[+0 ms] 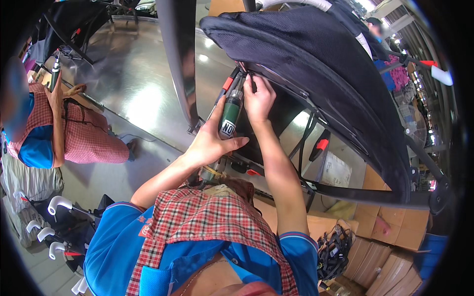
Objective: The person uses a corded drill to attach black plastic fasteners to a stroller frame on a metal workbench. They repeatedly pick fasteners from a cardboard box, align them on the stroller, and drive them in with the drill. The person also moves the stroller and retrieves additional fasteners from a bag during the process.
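A green power screwdriver [231, 112] is gripped in my left hand [210, 140], its silver nose pointing up and away from me. Its tip meets the lower edge of a large black fabric cover [296, 44] on a tubular frame, which looks like part of a stroller. Beside the tip, my right hand [260, 98] is closed in a pinch at that same edge. Whatever sits between its thumb and finger is too small to make out. Just left of the screwdriver is a red and black frame part [229, 83].
A shiny metal worktable [128, 64] stretches away to the left. At its near side a co-worker in a checked apron [86, 130] holds another screwdriver [56, 69]. White-handled frames [59, 203] stand lower left. Cardboard boxes [380, 266] and black straps [335, 251] lie lower right.
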